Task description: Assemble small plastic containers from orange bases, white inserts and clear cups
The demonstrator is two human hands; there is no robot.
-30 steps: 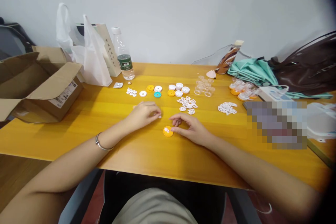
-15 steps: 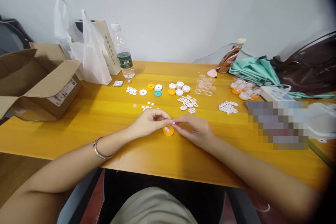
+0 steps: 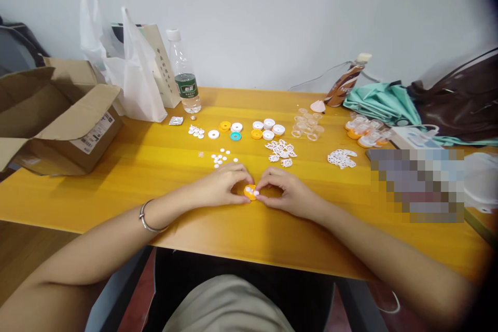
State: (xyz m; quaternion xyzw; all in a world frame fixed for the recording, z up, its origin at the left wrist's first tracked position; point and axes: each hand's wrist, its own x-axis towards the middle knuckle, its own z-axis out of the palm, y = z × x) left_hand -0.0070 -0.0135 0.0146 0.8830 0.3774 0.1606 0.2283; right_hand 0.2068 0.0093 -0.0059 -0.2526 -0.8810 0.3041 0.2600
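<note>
A round orange plastic disc (image 3: 247, 196) lies on the table between my hands, with small white pieces (image 3: 248, 189) on it. My left hand (image 3: 229, 187) holds the disc's left edge, thumb in front and fingers behind. From the other side, my right hand (image 3: 286, 192) pinches a small white round piece (image 3: 256, 193) at the disc's right part. Whether that piece touches the disc is too small to tell. Just beyond my left hand lie several loose white round pieces (image 3: 220, 157). White openwork leaf-like pieces (image 3: 280, 150) are heaped beyond my right hand.
Behind stand white and coloured round parts (image 3: 235, 136), white and orange cups (image 3: 268, 124) and clear cups (image 3: 307, 125). At left are a cardboard box (image 3: 93, 150), a plastic bag (image 3: 136, 88) and a water bottle (image 3: 187, 85). Finished-looking clear-and-orange pieces (image 3: 365, 132) sit at right.
My hands have moved apart from each other. The left has come down onto the orange disc's edge, and the right has lowered the small white piece to the disc.
</note>
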